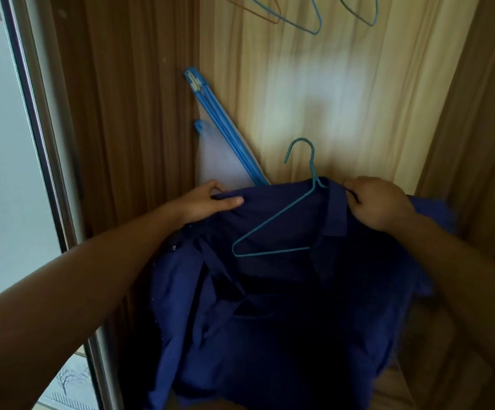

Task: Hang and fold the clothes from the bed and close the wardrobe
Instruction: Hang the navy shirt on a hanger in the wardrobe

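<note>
A dark blue collared shirt [284, 306] hangs in front of me inside the open wooden wardrobe [344, 99]. A teal wire hanger [273, 229] lies partly inside the shirt's neck, its hook sticking up above the collar. My left hand [210, 202] pinches the shirt's left shoulder between thumb and fingers. My right hand [379, 202] grips the collar and right shoulder. The hanger's right arm is hidden under the fabric.
Several empty wire hangers [299, 16], blue and orange, hang at the top of the wardrobe. A folded blue-framed item with a pale panel [225, 149] leans in the back left corner. The sliding door's metal frame [42, 137] stands at left.
</note>
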A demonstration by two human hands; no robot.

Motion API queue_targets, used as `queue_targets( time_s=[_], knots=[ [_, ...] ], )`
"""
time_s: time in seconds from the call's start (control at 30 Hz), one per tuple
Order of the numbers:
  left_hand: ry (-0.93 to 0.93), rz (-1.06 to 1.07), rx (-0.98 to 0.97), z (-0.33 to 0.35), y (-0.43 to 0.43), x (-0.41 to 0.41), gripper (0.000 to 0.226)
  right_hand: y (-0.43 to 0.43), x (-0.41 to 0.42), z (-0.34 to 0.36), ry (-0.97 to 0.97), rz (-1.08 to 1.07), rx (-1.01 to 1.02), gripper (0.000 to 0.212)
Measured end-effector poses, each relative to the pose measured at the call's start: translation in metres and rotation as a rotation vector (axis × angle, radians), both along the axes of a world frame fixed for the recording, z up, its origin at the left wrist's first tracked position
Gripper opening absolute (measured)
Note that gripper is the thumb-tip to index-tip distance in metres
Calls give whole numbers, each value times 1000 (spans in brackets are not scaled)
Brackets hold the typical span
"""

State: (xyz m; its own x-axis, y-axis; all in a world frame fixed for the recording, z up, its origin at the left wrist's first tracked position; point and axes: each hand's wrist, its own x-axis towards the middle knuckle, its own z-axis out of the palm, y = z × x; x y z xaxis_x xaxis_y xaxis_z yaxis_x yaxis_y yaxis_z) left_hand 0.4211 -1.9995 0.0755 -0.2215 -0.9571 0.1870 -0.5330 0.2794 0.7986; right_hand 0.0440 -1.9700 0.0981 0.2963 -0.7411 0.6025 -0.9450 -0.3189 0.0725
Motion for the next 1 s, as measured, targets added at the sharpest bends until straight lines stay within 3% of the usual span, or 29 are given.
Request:
queue_targets(
  time_s=[0.07,0.13,0.23,0.43,0.5,0.7,0.87,1.0],
  knots=[
    [-205,-9,-207,7,-3,-7,34,-2,-1,-2,60,-93,-78,30],
    [-273,24,-326,17,-2,-19,13,-3,-1,-1,22,-158,-117,32],
    [-237,43,-326,39,5,-46,18,0,8,5,-97,-201,-106,35],
    [29,-184,-259,73,15,-100,17,19,34,40,-270,-100,-151,30],
    [43,-184,-346,86,13,-102,17,29,30,58,-282,-127,-173,30],
    [-309,-15,-683,122,-8,-96,28,63,10,106,-289,-251,-216,31],
    [-455,169,-675,160,-23,-101,29,89,3,128,-304,-331,-232,28],
    [-460,148,-723,188,-19,-118,20,104,6,137,-284,-369,-250,26]
  ],
)
